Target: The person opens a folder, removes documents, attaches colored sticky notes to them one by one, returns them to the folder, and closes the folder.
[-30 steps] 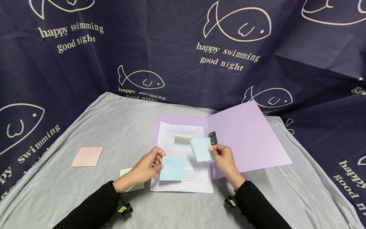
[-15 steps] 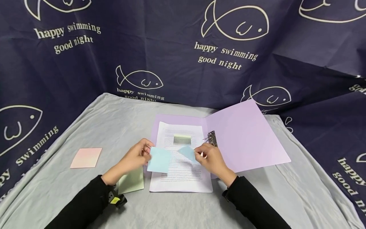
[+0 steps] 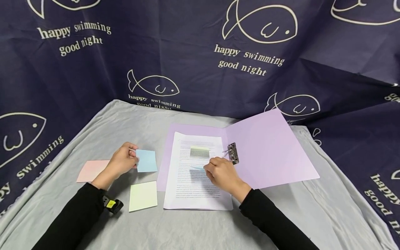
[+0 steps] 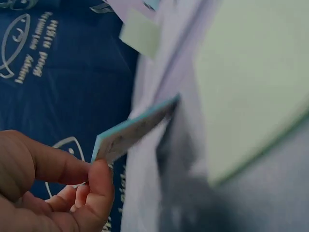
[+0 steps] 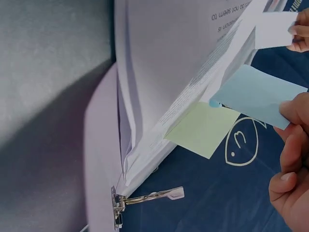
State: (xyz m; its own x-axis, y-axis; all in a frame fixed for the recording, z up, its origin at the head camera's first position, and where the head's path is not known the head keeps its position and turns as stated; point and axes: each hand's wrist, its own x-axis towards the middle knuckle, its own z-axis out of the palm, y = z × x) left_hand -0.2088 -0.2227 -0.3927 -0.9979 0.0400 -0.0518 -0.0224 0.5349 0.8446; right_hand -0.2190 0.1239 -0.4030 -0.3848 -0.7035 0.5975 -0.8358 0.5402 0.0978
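My left hand (image 3: 120,160) pinches a pad of blue sticky notes (image 3: 146,161) by its left edge, above the cloth left of the folder. In the left wrist view the pad appears edge-on between thumb and finger, tilted. Over the printed sheets (image 3: 190,201), my right hand (image 3: 222,174) pinches a single blue sticky note (image 5: 260,95). That note looks nearly edge-on from the head and casts a shadow on the page. A green sticky note (image 3: 200,149) is stuck higher up on the same page, its lower part lifted.
The sheets lie in an open purple folder (image 3: 268,149) with a metal clip (image 3: 233,153) at its spine; its right cover stands raised. A green sticky-note pad (image 3: 143,196) and a pink one (image 3: 89,171), partly behind my left wrist, lie on the grey cloth. A dark printed curtain hangs behind.
My left hand has carried the blue pad leftward, off the page and over the cloth. My right hand has moved left with the single blue note, which now tilts nearly edge-on above the text.
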